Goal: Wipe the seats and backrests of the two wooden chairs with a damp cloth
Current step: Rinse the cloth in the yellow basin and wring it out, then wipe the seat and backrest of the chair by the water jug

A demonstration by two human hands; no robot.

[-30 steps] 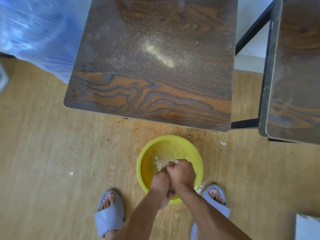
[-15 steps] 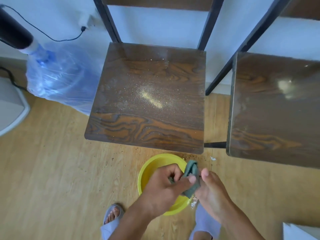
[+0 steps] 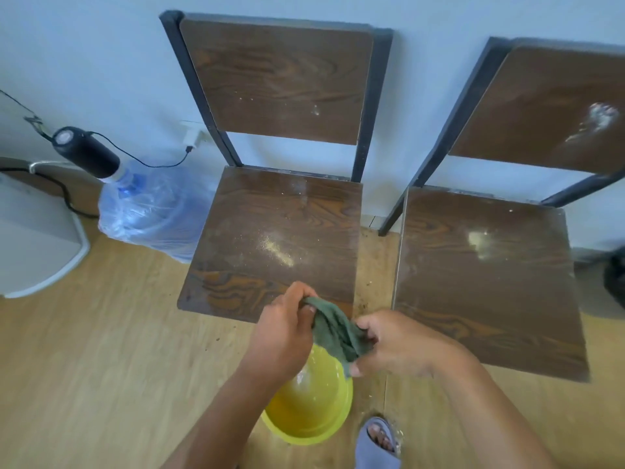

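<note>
While both hands pull it taut, the dark green cloth [image 3: 336, 330] hangs in the air above the far rim of the yellow basin [image 3: 313, 418], just in front of the near edge of the left chair seat [image 3: 274, 238]. Left hand [image 3: 285, 336]: fingers curled shut around the cloth's upper end, the pinch sitting over the seat's front edge. Right hand [image 3: 394, 346]: thumb and fingertips closed on the lower, bunched end, the thumb beneath the fabric. Between the two grips the cloth runs diagonally, twisted and wrinkled.

Basin: round, resting on the wooden floor [image 3: 101, 367] between the person's forearms; its inner wall shows a pale wet sheen and whitish flecks near the rim, and how much liquid it holds cannot be told. A foot in a grey slipper [image 3: 377, 445] stands just to its right.

Left chair: seat dusted with a streak of pale powder at centre; backrest [image 3: 277, 79] speckled with a few white marks. Right chair seat [image 3: 483, 275]: a pale smear toward the back; its backrest [image 3: 548, 106] bears a larger white smudge. Both chairs stand against the white wall on dark metal frames.

Left of the chairs, a large blue water bottle [image 3: 152, 214] leans with a black pump cap [image 3: 86, 152] and a trailing cable
</note>
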